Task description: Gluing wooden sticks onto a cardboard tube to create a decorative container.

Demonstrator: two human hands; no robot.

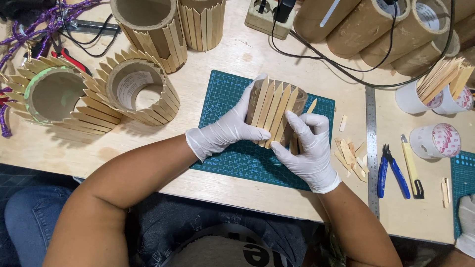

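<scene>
Gloved hands press wooden slats onto a cardboard tube (277,111)

The left hand (225,131) and right hand (307,148) both grip the tube over the green cutting mat (222,99), mid-worktop (237,59); a cup of sticks (443,86) stands far right.

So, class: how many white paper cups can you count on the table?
3: two cups side by side at the right edge holding wooden sticks, and one on its side just below them.

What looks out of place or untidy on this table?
Small cut wood scraps lie scattered loose beside the green mat, near the metal ruler. The sticks on the held tube look evenly placed.
</scene>
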